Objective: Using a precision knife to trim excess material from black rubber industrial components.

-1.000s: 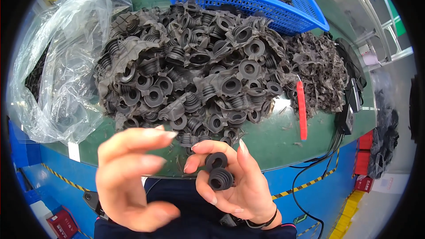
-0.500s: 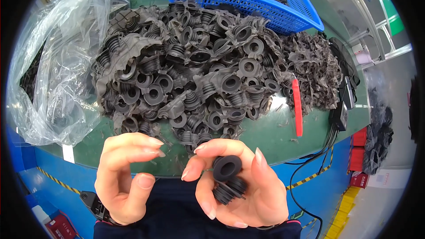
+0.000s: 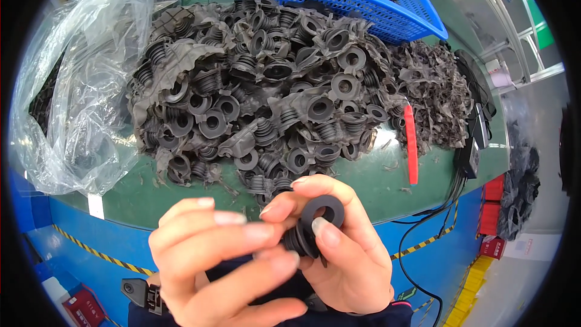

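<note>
Right hand (image 3: 357,260) pinching black ribbed parts (image 3: 296,241), left hand (image 3: 209,260) blurred beside them, grip unclear, white-lettered red box (image 3: 85,310) lower left

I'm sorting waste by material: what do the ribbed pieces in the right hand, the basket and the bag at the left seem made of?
Ribbed pieces: probably rubber, matt black; dull folded rings suggest it, though soft plastic is possible.
Basket: likely moulded plastic, smooth blue, with perforated walls.
Bag: apparently thin plastic film; clear, shiny and crumpled.
</note>
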A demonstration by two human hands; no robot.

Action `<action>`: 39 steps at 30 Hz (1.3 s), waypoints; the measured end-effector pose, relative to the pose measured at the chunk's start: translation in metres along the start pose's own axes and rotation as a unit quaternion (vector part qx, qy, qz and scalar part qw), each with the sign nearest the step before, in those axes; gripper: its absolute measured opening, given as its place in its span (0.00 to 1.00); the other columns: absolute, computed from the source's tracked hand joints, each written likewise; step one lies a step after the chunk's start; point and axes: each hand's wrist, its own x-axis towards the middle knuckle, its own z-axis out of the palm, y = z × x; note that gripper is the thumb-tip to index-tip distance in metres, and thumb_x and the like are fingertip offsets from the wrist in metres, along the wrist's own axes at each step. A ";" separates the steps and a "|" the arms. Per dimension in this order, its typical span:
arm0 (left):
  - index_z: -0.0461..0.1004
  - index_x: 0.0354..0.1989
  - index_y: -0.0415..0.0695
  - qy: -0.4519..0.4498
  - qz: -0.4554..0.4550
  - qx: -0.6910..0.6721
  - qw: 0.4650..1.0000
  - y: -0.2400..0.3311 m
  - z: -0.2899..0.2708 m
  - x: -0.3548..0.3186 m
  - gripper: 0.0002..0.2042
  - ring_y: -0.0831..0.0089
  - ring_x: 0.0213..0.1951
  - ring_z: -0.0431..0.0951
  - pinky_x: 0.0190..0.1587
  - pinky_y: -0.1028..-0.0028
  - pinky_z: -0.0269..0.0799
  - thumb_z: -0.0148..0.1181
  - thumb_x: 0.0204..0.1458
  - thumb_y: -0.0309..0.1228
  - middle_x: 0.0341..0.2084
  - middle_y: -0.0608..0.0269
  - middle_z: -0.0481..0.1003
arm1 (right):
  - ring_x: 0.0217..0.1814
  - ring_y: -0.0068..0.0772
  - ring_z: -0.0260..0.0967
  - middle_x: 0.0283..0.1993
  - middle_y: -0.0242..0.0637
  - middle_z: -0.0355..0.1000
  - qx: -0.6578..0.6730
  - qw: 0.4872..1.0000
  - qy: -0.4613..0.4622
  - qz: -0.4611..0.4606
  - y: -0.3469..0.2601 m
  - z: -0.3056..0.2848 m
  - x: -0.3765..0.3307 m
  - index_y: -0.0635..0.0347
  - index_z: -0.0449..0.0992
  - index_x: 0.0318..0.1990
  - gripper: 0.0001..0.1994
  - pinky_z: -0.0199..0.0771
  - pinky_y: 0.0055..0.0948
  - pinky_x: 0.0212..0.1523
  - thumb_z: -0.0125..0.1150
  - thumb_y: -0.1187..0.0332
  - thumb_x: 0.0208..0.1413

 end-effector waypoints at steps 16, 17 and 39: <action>0.69 0.32 0.44 0.020 -0.053 0.047 0.997 0.004 0.003 0.017 0.17 0.71 0.25 0.71 0.45 0.60 0.57 0.66 0.30 0.30 0.27 0.61 0.72 | 0.37 0.21 0.62 0.47 0.40 0.61 -0.099 0.976 -0.184 -0.059 0.006 -0.044 0.007 0.63 0.53 0.52 0.22 0.62 0.21 0.35 0.50 0.75 0.50; 0.69 0.33 0.44 0.009 -0.073 0.033 0.997 0.007 0.002 0.017 0.18 0.72 0.26 0.70 0.45 0.60 0.56 0.66 0.30 0.30 0.28 0.61 0.72 | 0.37 0.17 0.61 0.44 0.36 0.63 -0.080 0.982 -0.163 -0.048 0.002 -0.041 0.003 0.66 0.55 0.51 0.24 0.62 0.18 0.37 0.56 0.78 0.45; 0.72 0.32 0.44 -0.007 -0.061 0.016 0.998 0.007 0.002 0.011 0.18 0.77 0.25 0.67 0.45 0.64 0.55 0.64 0.35 0.42 0.26 0.69 0.73 | 0.30 0.23 0.67 0.37 0.47 0.67 -0.157 0.985 -0.045 -0.052 0.002 -0.023 -0.007 0.74 0.59 0.43 0.26 0.67 0.15 0.27 0.58 0.58 0.46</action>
